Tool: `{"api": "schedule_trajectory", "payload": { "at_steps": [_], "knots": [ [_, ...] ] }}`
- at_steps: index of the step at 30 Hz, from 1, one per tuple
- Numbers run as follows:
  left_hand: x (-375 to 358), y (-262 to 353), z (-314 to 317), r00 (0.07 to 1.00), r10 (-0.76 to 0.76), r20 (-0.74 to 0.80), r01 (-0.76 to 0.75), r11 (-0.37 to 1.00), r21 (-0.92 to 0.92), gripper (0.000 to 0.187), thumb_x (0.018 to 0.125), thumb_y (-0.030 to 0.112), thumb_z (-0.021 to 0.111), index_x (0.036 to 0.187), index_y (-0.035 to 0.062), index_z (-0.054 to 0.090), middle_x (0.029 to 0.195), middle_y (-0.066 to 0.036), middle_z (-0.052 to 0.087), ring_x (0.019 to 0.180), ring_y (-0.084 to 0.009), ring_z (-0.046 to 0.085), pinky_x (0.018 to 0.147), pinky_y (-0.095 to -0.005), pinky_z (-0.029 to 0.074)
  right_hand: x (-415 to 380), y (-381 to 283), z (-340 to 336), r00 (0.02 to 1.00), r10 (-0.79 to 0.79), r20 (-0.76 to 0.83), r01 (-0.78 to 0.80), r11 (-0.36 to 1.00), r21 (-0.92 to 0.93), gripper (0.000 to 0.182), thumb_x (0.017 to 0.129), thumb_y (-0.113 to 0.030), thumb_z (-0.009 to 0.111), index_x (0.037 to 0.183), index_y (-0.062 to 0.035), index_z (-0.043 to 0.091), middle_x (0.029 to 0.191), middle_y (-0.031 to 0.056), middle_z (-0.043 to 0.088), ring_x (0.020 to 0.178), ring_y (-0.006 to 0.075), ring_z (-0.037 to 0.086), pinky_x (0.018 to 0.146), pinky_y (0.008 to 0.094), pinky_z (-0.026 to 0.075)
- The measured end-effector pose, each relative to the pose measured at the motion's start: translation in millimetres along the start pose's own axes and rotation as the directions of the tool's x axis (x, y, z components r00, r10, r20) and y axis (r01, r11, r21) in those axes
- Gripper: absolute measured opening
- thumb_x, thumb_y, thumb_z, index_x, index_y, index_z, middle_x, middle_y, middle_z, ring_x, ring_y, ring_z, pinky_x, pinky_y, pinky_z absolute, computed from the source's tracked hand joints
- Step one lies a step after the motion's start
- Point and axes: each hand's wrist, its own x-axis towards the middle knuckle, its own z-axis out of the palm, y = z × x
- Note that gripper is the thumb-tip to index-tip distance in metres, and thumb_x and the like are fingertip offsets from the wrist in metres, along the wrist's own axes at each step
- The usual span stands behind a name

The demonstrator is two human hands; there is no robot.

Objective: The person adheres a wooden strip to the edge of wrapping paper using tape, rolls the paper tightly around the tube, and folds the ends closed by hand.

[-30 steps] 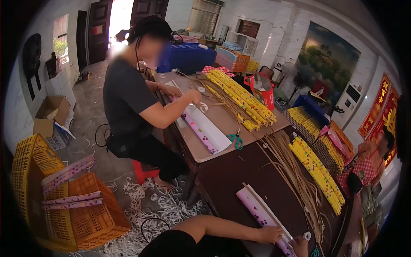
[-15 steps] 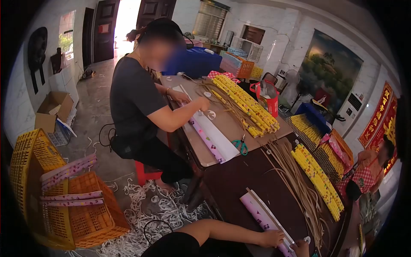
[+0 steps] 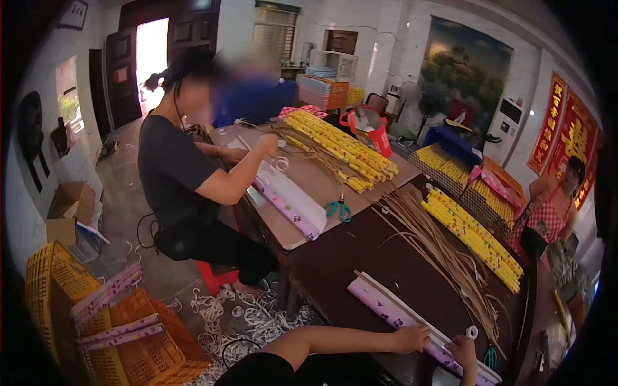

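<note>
A pink patterned roll with a white and brown edge strip (image 3: 386, 307) lies slantwise on the dark table. My left hand (image 3: 412, 338) is closed over its edge near the middle, fingers curled on the strip. Farther down the roll, my right hand (image 3: 462, 352) has its fingers bent together at the edge; what they pinch is too small to make out. Just beyond it is a white tape roll (image 3: 472, 332), and green-handled scissors (image 3: 490, 358) lie to its right.
Brown strips (image 3: 444, 257) and yellow patterned rolls (image 3: 473, 239) lie beyond. A co-worker (image 3: 187, 154) works on another pink sheet (image 3: 290, 199) near teal scissors (image 3: 338, 210). Another person (image 3: 550, 215) is at the right. Crates (image 3: 154, 334) and white scraps (image 3: 238, 321) cover the floor at left.
The view has shifted, so the room appears farther left. My right hand shows more fully, with more of the roll and the scissors visible. The co-worker's raised hand has moved slightly off the sheet.
</note>
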Motion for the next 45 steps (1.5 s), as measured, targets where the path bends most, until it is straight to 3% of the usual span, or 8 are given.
{"api": "schedule_trajectory", "payload": {
  "at_steps": [2, 5, 8, 20, 28, 40, 42, 45],
  "knots": [
    [1, 0, -7, 1.000, -0.016, 0.022, 0.017, 0.999, -0.032, 0.039, 0.083, 0.031, 0.067, 0.102, -0.0012, 0.057, 0.104, -0.015, 0.055, 0.105, -0.0314, 0.053, 0.091, -0.0398, 0.047, 4, 21, 9, 1.000, 0.029, 0.005, -0.029, 0.999, 0.022, 0.024, 0.069, -0.013, 0.081, 0.070, 0.0040, 0.064, 0.056, 0.0126, 0.056, 0.053, 0.0169, 0.054, 0.051, 0.0345, 0.042],
    [2, 0, -21, 0.997, 0.026, 0.069, -0.024, 0.999, -0.026, 0.040, 0.085, 0.031, 0.065, 0.105, -0.0013, 0.057, 0.106, -0.015, 0.055, 0.104, -0.0311, 0.053, 0.092, -0.0395, 0.046, -1, 16, 7, 1.000, 0.014, 0.027, -0.015, 0.999, 0.032, 0.024, 0.071, -0.017, 0.081, 0.079, 0.0014, 0.067, 0.067, 0.0201, 0.063, 0.065, 0.0361, 0.065, 0.057, 0.0403, 0.048],
    [3, -1, -23, 0.993, 0.077, 0.090, -0.077, 0.997, -0.004, 0.041, 0.088, 0.031, 0.063, 0.111, -0.0021, 0.056, 0.108, -0.015, 0.056, 0.102, -0.0300, 0.054, 0.092, -0.0391, 0.046, -5, 11, 4, 0.998, -0.060, 0.021, 0.060, 0.998, 0.011, 0.024, 0.072, -0.018, 0.080, 0.079, 0.0003, 0.067, 0.068, 0.0205, 0.064, 0.068, 0.0386, 0.065, 0.058, 0.0426, 0.049],
    [18, -10, -28, 0.995, 0.067, 0.074, -0.072, 0.995, 0.070, 0.032, 0.081, 0.025, 0.065, 0.101, 0.0018, 0.057, 0.101, -0.011, 0.057, 0.097, -0.0267, 0.055, 0.081, -0.0356, 0.048, -9, 8, 18, 0.940, -0.224, -0.258, 0.216, 0.975, -0.061, 0.014, 0.078, -0.013, 0.072, 0.076, -0.0042, 0.061, 0.068, 0.0165, 0.064, 0.066, 0.0364, 0.065, 0.058, 0.0455, 0.050],
    [18, 2, -31, 0.997, -0.065, 0.029, 0.061, 0.989, 0.134, 0.030, 0.080, 0.020, 0.062, 0.103, 0.0020, 0.060, 0.101, -0.009, 0.057, 0.096, -0.0239, 0.055, 0.082, -0.0328, 0.048, -13, 5, 20, 0.928, -0.242, -0.284, 0.226, 0.970, -0.087, 0.012, 0.079, -0.010, 0.071, 0.077, -0.0045, 0.060, 0.069, 0.0139, 0.063, 0.066, 0.0343, 0.063, 0.061, 0.0443, 0.049],
    [12, 2, -23, 0.998, -0.040, 0.055, 0.029, 0.983, 0.179, 0.030, 0.083, 0.015, 0.061, 0.108, -0.0012, 0.062, 0.108, -0.012, 0.059, 0.103, -0.0268, 0.057, 0.090, -0.0370, 0.050, -16, 24, 11, 0.916, -0.230, -0.328, 0.210, 0.973, -0.098, 0.010, 0.073, -0.005, 0.072, 0.077, -0.0025, 0.064, 0.068, 0.0124, 0.063, 0.065, 0.0301, 0.063, 0.061, 0.0404, 0.049],
    [13, 1, -21, 0.999, -0.042, 0.020, 0.037, 0.982, 0.185, 0.030, 0.083, 0.015, 0.061, 0.108, -0.0013, 0.062, 0.108, -0.012, 0.059, 0.104, -0.0267, 0.057, 0.090, -0.0371, 0.050, -24, -9, -8, 0.922, -0.189, -0.338, 0.173, 0.982, -0.078, 0.012, 0.072, -0.006, 0.072, 0.076, -0.0012, 0.063, 0.071, 0.0180, 0.062, 0.067, 0.0389, 0.062, 0.060, 0.0455, 0.047],
    [11, -1, -14, 0.999, -0.039, -0.006, 0.039, 0.986, 0.165, 0.030, 0.082, 0.015, 0.060, 0.107, -0.0013, 0.062, 0.110, -0.012, 0.060, 0.105, -0.0263, 0.057, 0.091, -0.0368, 0.049, -22, -9, -3, 0.918, -0.204, -0.339, 0.191, 0.979, -0.072, 0.013, 0.070, -0.006, 0.073, 0.078, -0.0007, 0.065, 0.070, 0.0188, 0.063, 0.067, 0.0380, 0.063, 0.061, 0.0436, 0.048]
  ]
}}
